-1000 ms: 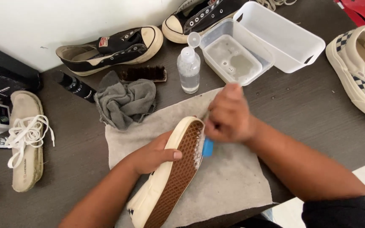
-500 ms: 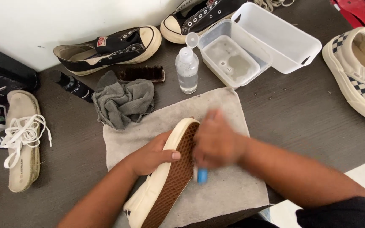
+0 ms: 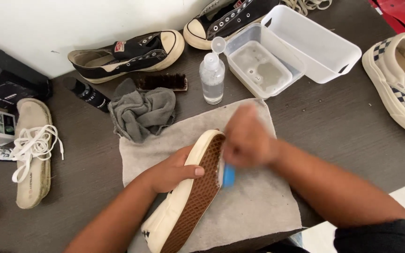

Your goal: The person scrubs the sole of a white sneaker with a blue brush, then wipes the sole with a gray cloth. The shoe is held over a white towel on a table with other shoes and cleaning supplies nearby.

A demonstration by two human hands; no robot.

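A slip-on shoe (image 3: 191, 197) lies on its side on a grey towel (image 3: 254, 206), its brown waffle sole facing up and its cream sidewall toward me. My left hand (image 3: 172, 171) grips the shoe around its upper and sidewall, thumb on the sole's edge. My right hand (image 3: 247, 140), blurred by motion, is closed on a small blue-handled brush (image 3: 228, 175) whose bristles press against the sole's right edge near the toe.
On the dark table: a crumpled grey cloth (image 3: 141, 115), a dark bristle brush (image 3: 161, 82), a clear bottle (image 3: 212, 77), a water tub (image 3: 258, 68) beside a white bin (image 3: 312, 40), black sneakers (image 3: 127, 54), a checkered shoe (image 3: 401, 84), and an insole with laces (image 3: 33, 152).
My right hand has scrubbed down along the sole's edge and back up toward the toe with the brush. My left hand and the shoe have stayed put.
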